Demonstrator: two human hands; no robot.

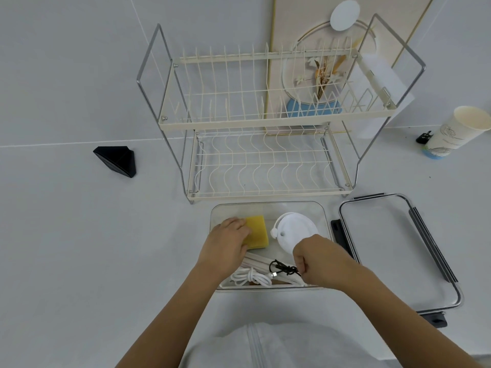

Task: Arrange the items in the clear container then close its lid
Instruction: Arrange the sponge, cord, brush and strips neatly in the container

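Container (268, 207) is sitting open on the bench (79, 235), lid (393, 251) lying beside it. Left hand (225, 243) is gripping the sponge (256, 232); right hand's (321, 258) fingers (300, 264) are pinching the black cable (283, 269).

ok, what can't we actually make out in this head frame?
- Near right part of the clear container: hidden by the right hand.
- Right hand's grip on the black cable: fingers curl over it, contact unclear.
- Left side of the yellow sponge: under the left hand.
- White sticks: partly under both hands.
- Paper cup print: too small to read.
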